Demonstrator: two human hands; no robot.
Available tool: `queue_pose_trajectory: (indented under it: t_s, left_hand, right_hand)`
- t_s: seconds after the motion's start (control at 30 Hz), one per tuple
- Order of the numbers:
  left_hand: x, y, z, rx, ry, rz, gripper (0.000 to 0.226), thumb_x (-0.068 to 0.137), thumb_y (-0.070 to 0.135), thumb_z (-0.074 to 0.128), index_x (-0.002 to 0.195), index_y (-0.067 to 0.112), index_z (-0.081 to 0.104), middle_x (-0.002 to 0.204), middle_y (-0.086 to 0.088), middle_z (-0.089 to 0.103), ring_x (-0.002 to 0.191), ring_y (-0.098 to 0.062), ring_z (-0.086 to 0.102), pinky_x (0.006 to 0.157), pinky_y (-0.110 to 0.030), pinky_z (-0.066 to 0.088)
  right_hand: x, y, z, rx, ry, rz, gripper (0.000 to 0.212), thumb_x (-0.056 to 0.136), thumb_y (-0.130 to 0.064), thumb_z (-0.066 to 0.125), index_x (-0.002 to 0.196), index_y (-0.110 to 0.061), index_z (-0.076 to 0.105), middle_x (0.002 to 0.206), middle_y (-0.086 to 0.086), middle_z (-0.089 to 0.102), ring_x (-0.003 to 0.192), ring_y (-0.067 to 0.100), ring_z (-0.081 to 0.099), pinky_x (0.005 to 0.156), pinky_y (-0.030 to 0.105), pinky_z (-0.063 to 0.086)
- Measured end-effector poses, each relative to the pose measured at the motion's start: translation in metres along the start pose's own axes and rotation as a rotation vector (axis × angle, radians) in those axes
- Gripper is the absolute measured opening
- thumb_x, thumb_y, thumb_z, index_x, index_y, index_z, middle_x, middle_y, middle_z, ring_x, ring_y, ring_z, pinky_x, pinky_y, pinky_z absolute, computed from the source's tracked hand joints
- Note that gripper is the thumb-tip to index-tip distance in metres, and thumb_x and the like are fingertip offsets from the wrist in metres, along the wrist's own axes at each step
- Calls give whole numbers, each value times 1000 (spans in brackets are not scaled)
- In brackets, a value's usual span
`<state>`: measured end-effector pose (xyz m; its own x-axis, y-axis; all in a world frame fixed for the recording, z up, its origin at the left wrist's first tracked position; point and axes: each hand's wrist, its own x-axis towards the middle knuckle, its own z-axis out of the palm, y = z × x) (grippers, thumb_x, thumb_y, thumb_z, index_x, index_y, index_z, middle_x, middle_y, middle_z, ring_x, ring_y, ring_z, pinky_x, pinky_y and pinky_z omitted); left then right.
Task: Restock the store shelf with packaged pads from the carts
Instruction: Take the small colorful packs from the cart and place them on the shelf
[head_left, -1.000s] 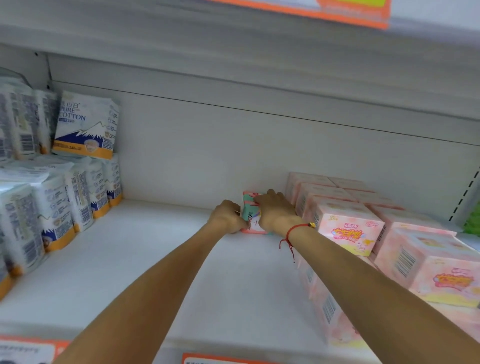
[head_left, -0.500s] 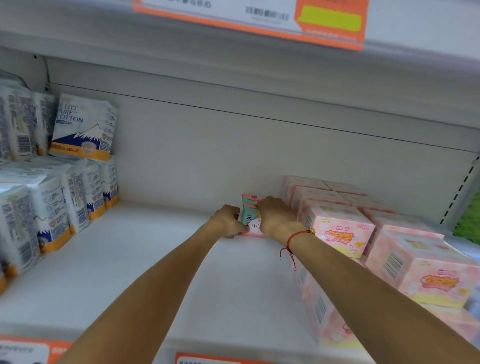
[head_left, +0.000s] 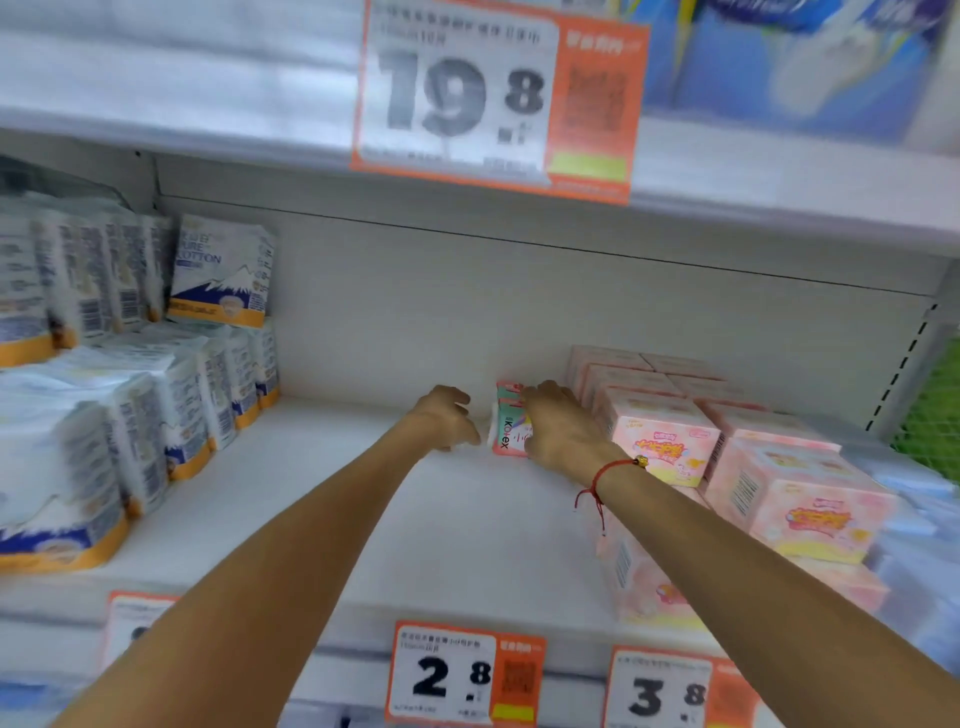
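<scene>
Head view: we find a white shelf (head_left: 322, 499) with a bare middle stretch running from its front lip to the back panel (head_left: 415, 312). On the left this open stretch is bounded by stacked white packs (head_left: 156, 415) with blue mountain print and orange bases, two tiers high. On the right it is bounded by pink boxes (head_left: 670, 441), also stacked and reaching forward to the shelf front. The shelf above (head_left: 208, 104) overhangs and limits the headroom, and carries a large orange price tag (head_left: 498, 98) reading 19.8. Two smaller price tags (head_left: 465, 675) sit on the front lip below the arms, reading 2.8 and 3.8.

We note the pad pack (head_left: 508, 428) standing upright at the rear of the shelf, close to the back panel and just beside the left face of the pink boxes. It is a small soft pack, pink with a teal band, bearing "Kotex" in dark letters running vertically on the side facing us.

Our right hand (head_left: 558, 431) lies over the top and right side of the pad pack, fingers curled onto it; a red string bracelet (head_left: 605, 475) circles that wrist. Our left hand (head_left: 447, 418) sits just left of the pad pack with fingers loosely curled and holds nothing; whether its fingertips touch the pack we cannot tell. Motion blur softens much of the surrounding stock.
</scene>
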<state>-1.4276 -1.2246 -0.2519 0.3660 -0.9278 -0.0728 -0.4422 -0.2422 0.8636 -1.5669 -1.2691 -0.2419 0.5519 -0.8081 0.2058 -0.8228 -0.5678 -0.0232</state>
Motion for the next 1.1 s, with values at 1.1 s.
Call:
queue_pose_trajectory:
  t_s: [1.1]
  left_hand:
    - [-393,-185,-116,779,708,-7,39,99,48,31,116,29,59,106,4,66,92,-23,64,71,-33,50]
  right_hand:
    - [-246,-265,35,566,-420,-679,64,86,-57,53,140,-27,36,126,-1,60,117,19,53,106,36,36]
